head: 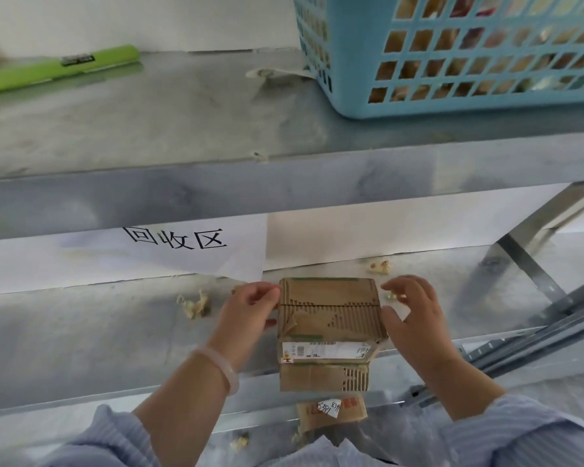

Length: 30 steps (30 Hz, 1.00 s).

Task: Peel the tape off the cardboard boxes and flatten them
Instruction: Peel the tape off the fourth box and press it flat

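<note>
A small brown cardboard box stands on the lower metal shelf, its top torn so the ridged inner layer shows. A white shipping label covers its front face. My left hand grips the box's upper left edge with curled fingers. My right hand is at the box's right side, thumb against the wall, fingers spread and loose. Another piece of cardboard with a white handwritten sticker lies below the shelf's front edge.
A blue plastic basket with several items sits on the upper shelf, and a green tool lies at its far left. A paper sign hangs behind. Crumpled tape scraps lie around. Grey metal rails slant at right.
</note>
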Tool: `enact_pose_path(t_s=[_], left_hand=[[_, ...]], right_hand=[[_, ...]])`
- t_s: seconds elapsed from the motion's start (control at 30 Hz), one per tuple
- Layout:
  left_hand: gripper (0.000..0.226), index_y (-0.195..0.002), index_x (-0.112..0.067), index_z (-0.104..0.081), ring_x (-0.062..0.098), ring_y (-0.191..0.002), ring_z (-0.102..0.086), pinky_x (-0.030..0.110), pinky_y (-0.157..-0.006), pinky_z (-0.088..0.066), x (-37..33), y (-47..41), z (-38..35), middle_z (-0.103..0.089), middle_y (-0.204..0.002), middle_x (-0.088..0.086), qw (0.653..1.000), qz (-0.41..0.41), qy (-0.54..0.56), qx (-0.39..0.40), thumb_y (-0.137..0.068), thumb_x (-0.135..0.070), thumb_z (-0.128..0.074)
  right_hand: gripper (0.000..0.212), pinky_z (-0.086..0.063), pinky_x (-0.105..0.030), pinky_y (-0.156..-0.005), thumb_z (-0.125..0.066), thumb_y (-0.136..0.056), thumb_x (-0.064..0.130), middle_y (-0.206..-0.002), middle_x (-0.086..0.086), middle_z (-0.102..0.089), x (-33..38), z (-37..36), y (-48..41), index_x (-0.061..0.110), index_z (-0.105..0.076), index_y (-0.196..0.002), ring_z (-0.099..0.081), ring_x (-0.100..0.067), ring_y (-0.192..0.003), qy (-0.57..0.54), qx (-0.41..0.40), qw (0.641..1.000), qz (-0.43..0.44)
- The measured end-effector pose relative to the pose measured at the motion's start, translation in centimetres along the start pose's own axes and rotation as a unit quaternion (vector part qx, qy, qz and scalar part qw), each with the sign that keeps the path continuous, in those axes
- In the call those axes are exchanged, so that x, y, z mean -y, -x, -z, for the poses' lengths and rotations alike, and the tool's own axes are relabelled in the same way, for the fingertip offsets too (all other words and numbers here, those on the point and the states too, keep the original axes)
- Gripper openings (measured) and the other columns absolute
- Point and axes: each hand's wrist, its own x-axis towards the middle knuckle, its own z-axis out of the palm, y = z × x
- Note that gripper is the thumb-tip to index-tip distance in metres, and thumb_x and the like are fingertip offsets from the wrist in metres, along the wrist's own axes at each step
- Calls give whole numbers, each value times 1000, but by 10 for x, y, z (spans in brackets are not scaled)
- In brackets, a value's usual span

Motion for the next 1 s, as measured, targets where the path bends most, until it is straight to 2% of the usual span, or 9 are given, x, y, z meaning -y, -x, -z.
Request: enact_pose_path(t_s=[0.1,0.17,0.23,0.3,0.5,0.67,0.77,0.87,1.0], left_hand=[[10,-93,-16,-67,19,-92,-68,34,-80,-58,-6,5,-11,-70,-95,6,1000,-15,-15,-2,-90,-8,-61],[12,-93,-12,-66,22,-91,-68,34,-81,-58,-6,6,-12,-70,-94,9,1000,-9,-7,-9,-88,-2,-61],[11,-93,-7,-64,22,-88,-68,32,-77,-58,-6,6,-12,-70,-94,12,1000,4,5,-23,-88,1,-59],[11,-94,-3,-63,21,-88,-67,27,-71,-57,-5,7,-13,-69,-96,14,999,19,30,-29,-92,2,-53],[9,-97,0,-63,25,-94,-69,27,-77,-57,0,10,-9,-71,-96,12,1000,-2,21,-4,-88,2,-61],[6,-82,-7,-69,21,-95,-68,36,-87,-55,2,14,-7,-74,-96,0,998,-37,-54,24,-84,-3,-67],[14,-91,-13,-72,15,-89,-69,24,-80,-55,-5,16,-10,-74,-91,1,995,-64,-52,59,-83,-3,-68],[21,-95,-14,-72,8,-94,-66,18,-80,-52,-5,13,-8,-70,-100,-2,983,-108,-123,82,-78,-2,-73],[13,-83,-5,-72,13,-106,-61,18,-87,-51,5,7,-2,-56,-119,-1,965,-132,-217,67,-73,-2,-79]], right_hand=[[15,-46,-11,-61,-57,-90,4,-97,2,-63,-3,4,-4,18,-56,-96,-61,-10,-90,-48,52,994,-80],[11,-51,-15,-65,-58,-92,10,-90,6,-66,-6,5,-9,21,-58,-93,-64,-9,-86,-51,55,994,-82],[9,-58,-31,-74,-61,-91,16,-86,8,-70,-7,6,-12,25,-61,-89,-67,-12,-84,-69,56,991,-99],[9,-60,-38,-75,-64,-90,15,-82,7,-72,-5,9,-16,23,-63,-86,-70,-12,-80,-107,58,985,-125],[8,-60,-36,-77,-72,-84,14,-78,8,-74,-7,19,-19,20,-67,-84,-71,-9,-77,-128,107,976,-138],[19,-55,-17,-67,-81,-75,23,-85,17,-71,-5,26,-20,24,-65,-85,-68,1,-78,-103,149,978,-108],[5,-57,-24,-75,-67,-88,27,-87,12,-73,-4,29,-21,31,-67,-86,-69,-6,-84,-119,163,975,-92],[28,-56,-27,-82,-46,-100,23,-93,1,-75,1,28,-22,30,-70,-90,-69,-14,-93,-244,178,943,-142],[31,-56,-22,-77,-46,-100,16,-95,4,-73,4,28,-27,27,-71,-86,-68,-9,-91,-234,202,943,-122]])
